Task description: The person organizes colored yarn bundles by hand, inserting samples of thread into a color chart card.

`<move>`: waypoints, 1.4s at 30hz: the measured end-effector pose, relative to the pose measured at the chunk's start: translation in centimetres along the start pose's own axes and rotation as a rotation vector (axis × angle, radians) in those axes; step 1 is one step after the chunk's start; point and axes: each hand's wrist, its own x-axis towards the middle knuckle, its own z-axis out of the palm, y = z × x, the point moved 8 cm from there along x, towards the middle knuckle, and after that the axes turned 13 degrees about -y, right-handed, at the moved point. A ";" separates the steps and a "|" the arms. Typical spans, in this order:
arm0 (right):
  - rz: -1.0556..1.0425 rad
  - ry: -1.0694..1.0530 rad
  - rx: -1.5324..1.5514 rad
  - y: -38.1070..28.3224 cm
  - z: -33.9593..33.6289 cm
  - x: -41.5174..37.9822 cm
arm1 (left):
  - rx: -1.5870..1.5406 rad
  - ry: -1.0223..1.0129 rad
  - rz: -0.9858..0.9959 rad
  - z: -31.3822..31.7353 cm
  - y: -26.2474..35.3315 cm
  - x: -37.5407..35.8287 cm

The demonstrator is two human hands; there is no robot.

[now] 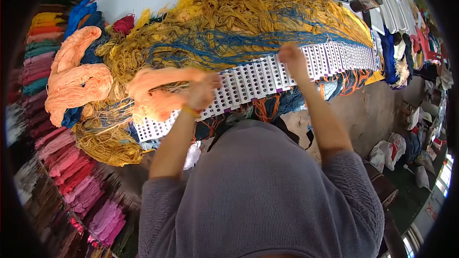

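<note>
Could snag peach yarn (161, 77) on punched cards (244, 83) if dragged low near the left hand (203, 91), too blurred, like the right hand (292, 58), to tell wide, narrow or holding.

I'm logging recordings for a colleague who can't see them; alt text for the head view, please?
A person's left hand is at a hank of peach yarn and the right hand, blurred, is over the far edge of a long row of white hole-punched cards. Behind lie heaped mustard yarn and blue strands.
</note>
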 end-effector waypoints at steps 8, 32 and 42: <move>0.133 -0.227 -0.327 -2.2 9.1 -1.0 | 0.021 0.084 -0.094 7.2 -0.3 4.4; 0.094 -0.260 -0.343 -2.1 9.1 -1.1 | -0.433 -0.379 -0.063 9.1 1.8 3.2; 0.348 -0.320 0.216 0.1 10.1 -2.0 | 0.571 0.063 -0.072 4.0 -0.4 4.6</move>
